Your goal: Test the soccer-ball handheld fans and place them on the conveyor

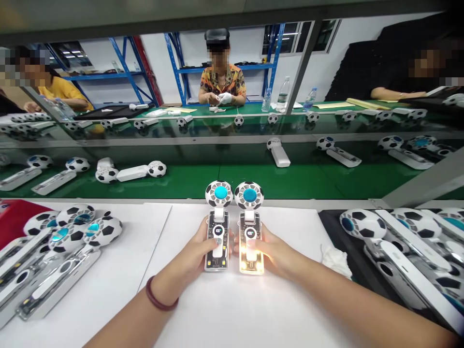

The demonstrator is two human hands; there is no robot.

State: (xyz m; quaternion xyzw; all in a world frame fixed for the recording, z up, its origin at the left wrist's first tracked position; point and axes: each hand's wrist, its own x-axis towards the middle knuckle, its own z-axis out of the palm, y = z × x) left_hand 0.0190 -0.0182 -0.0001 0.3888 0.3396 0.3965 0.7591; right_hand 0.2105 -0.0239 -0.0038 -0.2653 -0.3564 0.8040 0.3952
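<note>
The left hand [195,249] has its fingers clamped on the left fan [218,220], thumb on its front below a round display reading 100. The right hand [273,249] grips the right fan [250,220] likewise; its display also reads 100, and its lower body glows warm yellow. Both fans are side by side over the white tabletop [224,319], bodies apart, football heads at 12 o'clock. A dark bracelet [158,299] circles the left wrist.

From the held fans, a fan pile [94,233] lies at 9 o'clock; more stacked fans [395,251] rest at 3 o'clock, beside a crumpled cloth [335,261]. At 12 o'clock, a green surface [203,179] bears spaced-out fans; beyond it sits a co-worker [224,82].
</note>
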